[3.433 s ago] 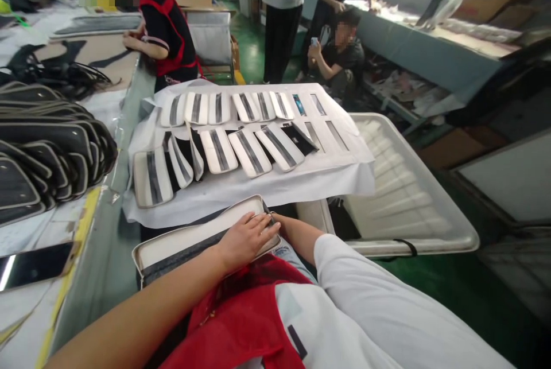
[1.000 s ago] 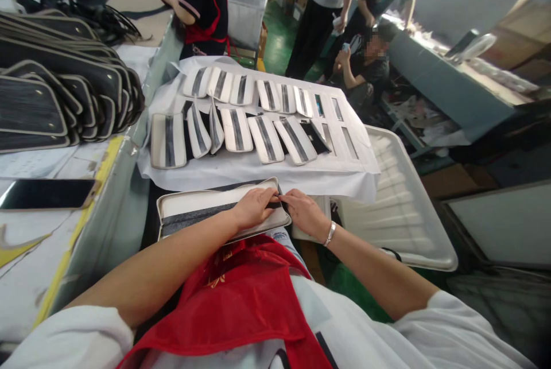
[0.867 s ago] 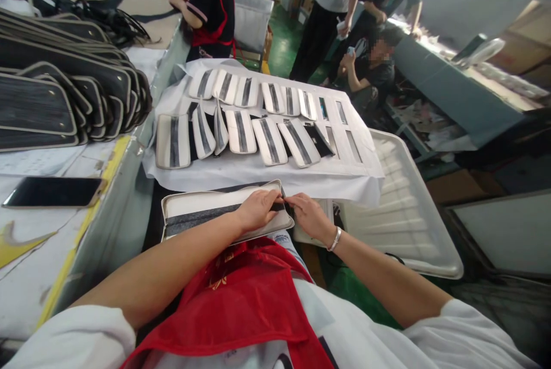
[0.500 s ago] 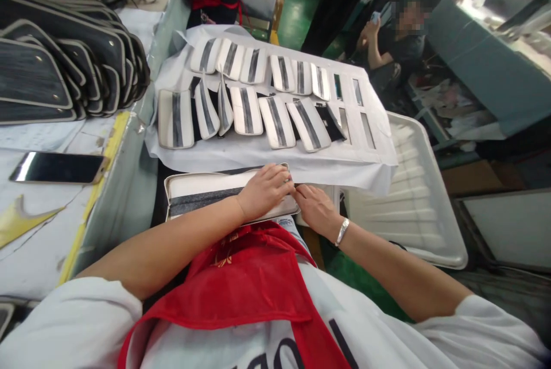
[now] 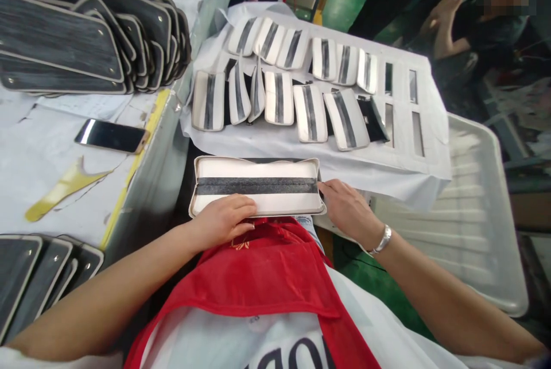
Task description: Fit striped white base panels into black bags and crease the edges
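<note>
The left hand (image 5: pixel 226 217) holds the near edge of a striped white panel (image 5: pixel 258 170) next to a red apron (image 5: pixel 253 277); the right hand (image 5: pixel 346 208) touches its right end, but I can't tell if it pinches; a white sheet (image 5: pixel 267 143) lies just beyond.

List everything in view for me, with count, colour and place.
Long striped panel: one, white with dark grey band, before the apron
Striped pieces: about twelve, white with dark bands, two rows on the sheet
Sheet: one, white, ahead of the hands
Tub: one, off-white, right, partly beneath the sheet
Dark panels: many, blackish with pale edging, two groups at left
Phone: one, dark-screened, on the left table
Yellow piece: one, yellow, below the phone
Left table: one, whitish, left
Other people: at least three, dark clothing, one with red, far side
Apron: one, red, worn
Bracelet: one, silvery, right wrist
Left hand: one, bare, panel's near edge
Right hand: one, bare, panel's right end
</note>
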`<state>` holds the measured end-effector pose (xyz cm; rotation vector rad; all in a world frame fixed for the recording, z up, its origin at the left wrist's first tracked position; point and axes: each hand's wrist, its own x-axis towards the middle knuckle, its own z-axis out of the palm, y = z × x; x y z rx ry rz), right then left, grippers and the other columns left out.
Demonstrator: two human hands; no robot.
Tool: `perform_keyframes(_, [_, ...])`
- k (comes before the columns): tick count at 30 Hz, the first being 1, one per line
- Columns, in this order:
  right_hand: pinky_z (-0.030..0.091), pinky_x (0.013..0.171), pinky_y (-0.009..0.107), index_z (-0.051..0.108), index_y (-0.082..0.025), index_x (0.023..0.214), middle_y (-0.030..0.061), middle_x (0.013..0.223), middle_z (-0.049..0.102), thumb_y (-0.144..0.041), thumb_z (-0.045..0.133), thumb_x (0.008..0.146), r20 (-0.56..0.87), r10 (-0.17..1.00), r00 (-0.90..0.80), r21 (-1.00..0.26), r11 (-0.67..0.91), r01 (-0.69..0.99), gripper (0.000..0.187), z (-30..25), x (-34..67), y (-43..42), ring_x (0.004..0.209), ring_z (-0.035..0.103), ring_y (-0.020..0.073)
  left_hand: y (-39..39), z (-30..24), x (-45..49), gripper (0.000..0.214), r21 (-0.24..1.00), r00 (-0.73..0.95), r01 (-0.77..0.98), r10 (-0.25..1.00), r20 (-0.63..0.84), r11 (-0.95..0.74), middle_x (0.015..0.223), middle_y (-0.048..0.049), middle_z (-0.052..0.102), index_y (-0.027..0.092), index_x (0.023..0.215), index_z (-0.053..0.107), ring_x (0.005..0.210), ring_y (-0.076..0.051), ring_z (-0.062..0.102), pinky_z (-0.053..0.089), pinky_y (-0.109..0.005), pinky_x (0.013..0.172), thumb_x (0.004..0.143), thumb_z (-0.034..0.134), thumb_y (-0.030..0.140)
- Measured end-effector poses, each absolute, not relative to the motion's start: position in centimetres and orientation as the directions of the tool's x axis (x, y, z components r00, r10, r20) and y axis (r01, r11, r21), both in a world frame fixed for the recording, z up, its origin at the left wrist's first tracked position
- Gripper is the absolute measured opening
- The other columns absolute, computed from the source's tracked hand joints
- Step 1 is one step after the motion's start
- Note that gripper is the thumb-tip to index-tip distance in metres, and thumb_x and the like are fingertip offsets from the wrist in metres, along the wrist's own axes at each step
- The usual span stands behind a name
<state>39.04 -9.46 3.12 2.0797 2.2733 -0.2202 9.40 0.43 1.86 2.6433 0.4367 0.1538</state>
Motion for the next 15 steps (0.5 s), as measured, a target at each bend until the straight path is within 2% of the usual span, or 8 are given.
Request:
perform_keyframes(5, [0.042, 0.085, 0.031, 0.059, -0.011, 0.108, 0.0119, 0.101, 0.062, -0.01, 0.042, 0.086, -0.003, 1.0, -0.03, -0.153, 0.029, 0.988, 0.028, 3.7, 38.4, -9.7, 0.091, 0.055, 0.0206, 0.9, 1.7, 9.5, 0.022, 0.463, 0.937, 0.27, 0.342, 0.078, -0.845, 0.109, -0.0057, 0.066, 0.018, 0.101, 0.064, 0.1, -0.016, 0.059, 0.048, -0.029, 0.088, 0.089, 0.05, 0.03])
perform_keyframes(8, [0.04, 0.087, 0.034, 0.06, -0.013, 0.107, 0.0124, 0.102, 0.061, -0.024, 0.042, 0.092, 0.099, 0.982, -0.159, -0.235, 0.179, 0.955, 0.026, 3.8, 35.8, -9.8, 0.095, 0.054, 0.0217, 0.9, 1.8, 9.5, 0.021, 0.476, 0.932, 0.28, 0.355, 0.074, -0.834, 0.109, -0.0048, 0.066, 0.019, 0.099, 0.065, 0.099, -0.015, 0.06, 0.049, -0.028, 0.087, 0.09, 0.047, 0.026])
perform_keyframes(11, [0.039, 0.082, 0.031, 0.063, -0.017, 0.099, 0.0087, 0.094, 0.062, -0.034, 0.045, 0.093, 0.125, 0.933, -0.337, -0.363, 0.359, 0.86, 0.026, 3.1, 32.7, -9.4, 0.088, 0.053, 0.0182, 0.6, 1.9, 9.7, 0.02, 0.472, 0.923, 0.296, 0.376, 0.083, -0.83, 0.107, -0.0047, 0.066, 0.019, 0.093, 0.066, 0.097, -0.015, 0.06, 0.049, -0.028, 0.086, 0.09, 0.046, 0.024])
perform_keyframes(15, [0.036, 0.074, 0.028, 0.065, -0.019, 0.083, 0.0044, 0.081, 0.061, -0.034, 0.044, 0.094, 0.077, 0.926, -0.37, -0.42, 0.367, 0.83, 0.028, 1.7, 30.6, -8.4, 0.077, 0.051, 0.0154, 0.1, 2.0, 9.9, 0.019, 0.466, 0.905, 0.313, 0.409, 0.118, -0.828, 0.104, -0.005, 0.067, 0.017, 0.088, 0.066, 0.094, -0.016, 0.06, 0.05, -0.029, 0.084, 0.089, 0.047, 0.019])
